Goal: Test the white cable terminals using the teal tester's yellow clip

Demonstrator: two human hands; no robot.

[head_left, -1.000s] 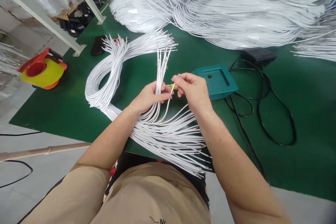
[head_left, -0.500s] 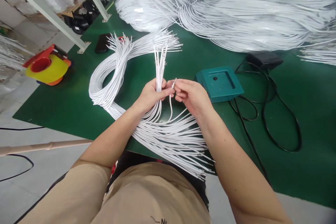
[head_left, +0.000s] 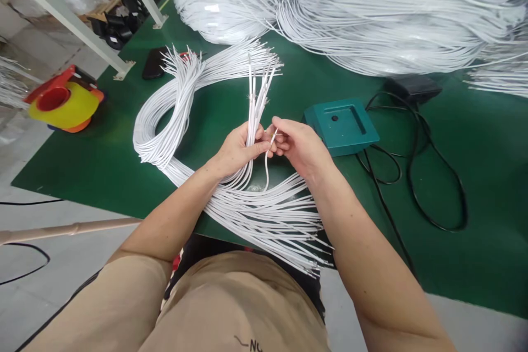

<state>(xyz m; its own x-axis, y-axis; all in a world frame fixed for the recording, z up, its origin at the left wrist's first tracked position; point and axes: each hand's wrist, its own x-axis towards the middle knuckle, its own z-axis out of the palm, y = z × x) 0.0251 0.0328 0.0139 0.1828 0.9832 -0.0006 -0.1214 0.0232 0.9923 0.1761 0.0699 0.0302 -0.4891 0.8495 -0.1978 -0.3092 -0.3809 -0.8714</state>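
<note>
Upright in my left hand (head_left: 239,148) stands a small bunch of white cables (head_left: 256,99), gripped in its palm with the ends pointing away from me. The thumb and fingers of that hand also pinch one separate white cable (head_left: 267,168) near its tip. My right hand (head_left: 299,143) is closed at this tip, its thumb and forefinger around the thin end; the exact contact is too small to make out. Below both hands a large looped bundle of white cables (head_left: 264,214) fans out toward the table's front edge, its other part curling round on the left.
A teal device with a recessed top (head_left: 342,126) sits right of my hands, with black cords (head_left: 412,165) beyond it. Large heaps of white cable (head_left: 383,16) lie at the back. A tape dispenser (head_left: 68,102) and a dark phone-like object (head_left: 154,63) are at left.
The bunch in my left hand leans more to the right. My right fingers have shifted slightly at the single cable's tip, which now shows more plainly. The whole view has moved a little.
</note>
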